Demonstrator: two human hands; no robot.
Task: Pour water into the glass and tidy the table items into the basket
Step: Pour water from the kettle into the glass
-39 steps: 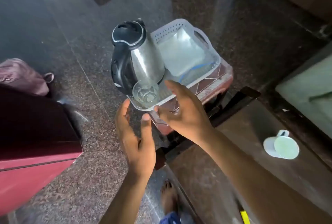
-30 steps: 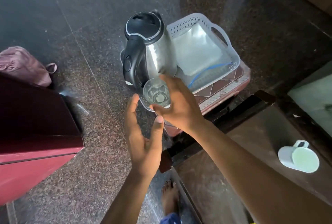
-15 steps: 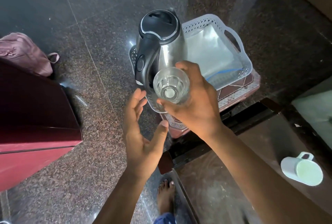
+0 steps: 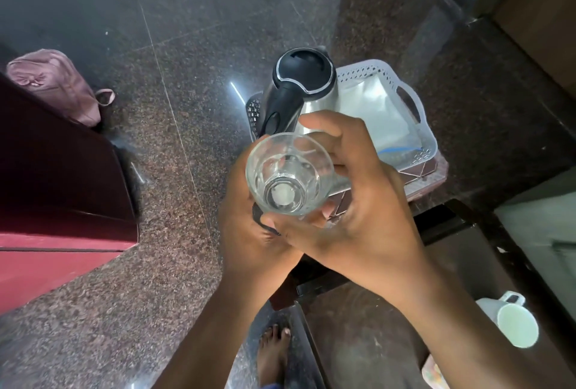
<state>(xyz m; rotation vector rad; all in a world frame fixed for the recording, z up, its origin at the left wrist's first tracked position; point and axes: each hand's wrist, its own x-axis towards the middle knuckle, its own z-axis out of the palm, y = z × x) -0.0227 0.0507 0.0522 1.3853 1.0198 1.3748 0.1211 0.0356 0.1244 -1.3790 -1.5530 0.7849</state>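
Note:
A clear empty glass [image 4: 288,173] is held upright above the floor, close to the camera. My right hand [image 4: 352,198] wraps around its right side and base. My left hand [image 4: 249,232] cups it from below and the left, touching the glass. Behind the glass a steel kettle [image 4: 300,89] with a black lid and handle stands in a white perforated basket [image 4: 414,98]. The basket rests on a low reddish stool [image 4: 427,180] and also holds a folded white cloth [image 4: 377,117].
A white mug [image 4: 511,323] lies on its side on the dark table [image 4: 374,342] at lower right. A maroon cabinet [image 4: 53,201] is at left with a pink bag [image 4: 56,83] behind it. My bare foot [image 4: 274,354] is on the granite floor.
My right hand lifted the glass out of the basket and brought it up towards the camera. My left hand closed in under it and now touches it.

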